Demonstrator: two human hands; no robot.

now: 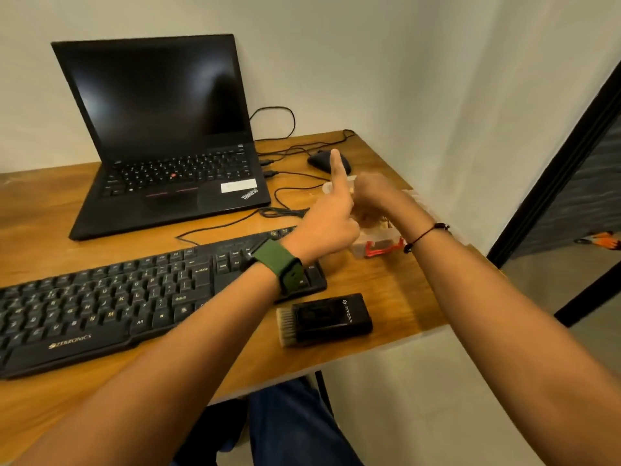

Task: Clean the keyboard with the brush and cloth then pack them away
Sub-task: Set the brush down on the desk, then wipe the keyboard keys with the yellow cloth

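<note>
Both arms are stretched out over the right end of the wooden worktop (50,213). The left hand (324,227), with a green watch (280,265) on its wrist, has its index finger pointing straight up and the other fingers curled in; that grip is on nothing I can see. The right hand (374,196), a thin black cord bracelet (425,235) on its wrist, is curled over a clear plastic box (376,245) with a red latch on its near face. Whether that grip is clamped on the box or its lid, I cannot tell: the fingers are blurred and partly hidden behind the left hand.

The black Zebronics keyboard (111,307) lies across the near left of the worktop, its right end under the left forearm. The brush (324,319) lies flat just beside the keyboard's right end, near the worktop's front edge, black body to the right and pale bristles pointing left toward the keys; neither hand touches it. The cloth I cannot pick out; something pale sits in the box under the right hand, too blurred to name.

Further back, an open ThinkPad laptop (161,129) stands with a dark screen, and a black mouse (327,161) sits behind the raised finger, black cables (235,223) trailing between laptop and keyboard.
</note>
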